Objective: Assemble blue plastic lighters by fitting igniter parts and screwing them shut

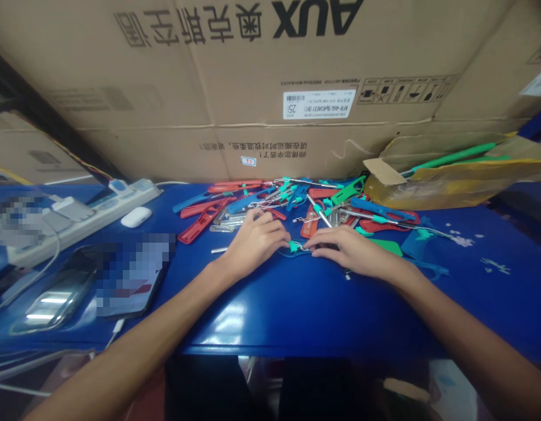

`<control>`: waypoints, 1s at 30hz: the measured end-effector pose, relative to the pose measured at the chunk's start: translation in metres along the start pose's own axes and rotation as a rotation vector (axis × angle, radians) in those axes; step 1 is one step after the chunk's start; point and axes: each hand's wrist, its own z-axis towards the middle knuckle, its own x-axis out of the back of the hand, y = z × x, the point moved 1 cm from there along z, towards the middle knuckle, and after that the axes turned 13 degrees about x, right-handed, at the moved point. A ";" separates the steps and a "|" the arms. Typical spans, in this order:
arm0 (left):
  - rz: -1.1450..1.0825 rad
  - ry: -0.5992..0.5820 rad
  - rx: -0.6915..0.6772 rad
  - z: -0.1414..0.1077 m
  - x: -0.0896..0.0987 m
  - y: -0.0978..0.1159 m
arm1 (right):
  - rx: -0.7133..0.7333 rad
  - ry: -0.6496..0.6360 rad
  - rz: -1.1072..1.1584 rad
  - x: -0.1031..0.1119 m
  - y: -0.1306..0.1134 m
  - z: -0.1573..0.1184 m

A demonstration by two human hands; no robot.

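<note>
On the blue surface (270, 321), the green piece (294, 247) was pinched tight by the left hand's (259, 237) fingers, and the thin wires (302, 248) were best kept loose near the right hand's (356, 251) nearly closed fingers, hold unclear.

Glossy blue on the tabletop (253, 316), 1 solid colour, with white glare streaks! Plain brown for the cardboard box (156, 105), black lettering across it, and a white label (318, 104) printed in black. Red, blue and green mix in the plastic casings (199, 227). White on the power strip (134, 196), white again on the earbud case (136, 217), and yellow tape (454, 187) at the right!
</note>
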 end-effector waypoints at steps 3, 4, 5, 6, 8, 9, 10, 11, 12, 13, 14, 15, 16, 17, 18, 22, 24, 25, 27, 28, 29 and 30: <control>-0.060 0.003 0.040 0.000 -0.002 -0.001 | -0.002 0.003 0.004 0.000 0.000 0.000; -0.073 0.002 0.052 0.000 -0.003 -0.002 | -0.002 0.003 0.004 -0.001 0.000 0.000; -0.086 -0.002 0.063 0.000 -0.004 -0.003 | -0.003 0.004 0.003 -0.001 0.001 0.000; -0.098 -0.007 0.071 0.000 -0.005 -0.004 | -0.005 0.004 0.002 -0.001 0.001 0.000; -0.127 -0.011 0.080 0.000 -0.007 -0.005 | -0.010 0.003 0.003 -0.001 0.001 0.000; -0.142 -0.011 0.083 0.000 -0.007 -0.006 | -0.011 0.003 0.007 -0.001 0.001 0.000; -0.157 -0.012 0.083 0.000 -0.008 -0.006 | -0.011 0.006 0.011 -0.001 0.002 0.000; -0.169 -0.015 0.082 0.000 -0.008 -0.007 | -0.009 0.008 0.018 -0.001 0.002 0.000; -0.175 -0.020 0.078 0.001 -0.008 -0.007 | -0.007 0.013 0.022 -0.002 0.002 0.000; -0.173 -0.024 0.071 0.001 -0.008 -0.006 | -0.008 0.021 0.022 -0.003 0.002 0.001; -0.165 -0.026 0.062 0.001 -0.007 -0.006 | -0.013 0.031 0.016 -0.004 0.001 0.001; -0.150 -0.022 0.055 0.001 -0.007 -0.006 | -0.021 0.040 0.006 -0.005 0.001 0.002; -0.133 -0.016 0.050 0.001 -0.006 -0.006 | -0.029 0.048 -0.008 -0.006 0.001 0.003; -0.118 -0.009 0.049 0.001 -0.006 -0.006 | -0.036 0.057 -0.022 -0.007 0.001 0.004; -0.108 -0.004 0.052 0.001 -0.006 -0.006 | -0.042 0.063 -0.035 -0.008 0.000 0.004; -0.111 -0.016 0.074 0.000 -0.007 -0.007 | -0.065 0.091 -0.063 -0.010 0.000 0.005; -0.106 -0.022 0.075 0.000 -0.007 -0.007 | -0.077 0.109 -0.065 -0.010 0.000 0.004; -0.097 -0.021 0.071 0.000 -0.007 -0.007 | -0.080 0.116 -0.061 -0.010 0.001 0.003; -0.076 -0.022 0.060 0.001 -0.005 -0.005 | -0.082 0.123 -0.055 -0.011 0.002 0.003; -0.067 -0.027 0.053 0.001 -0.004 -0.004 | -0.083 0.123 -0.056 -0.011 0.002 0.002; -0.061 -0.031 0.045 0.001 -0.004 -0.003 | -0.084 0.124 -0.060 -0.012 0.003 0.002; -0.057 -0.035 0.039 0.001 -0.003 -0.003 | -0.086 0.127 -0.067 -0.013 0.003 0.002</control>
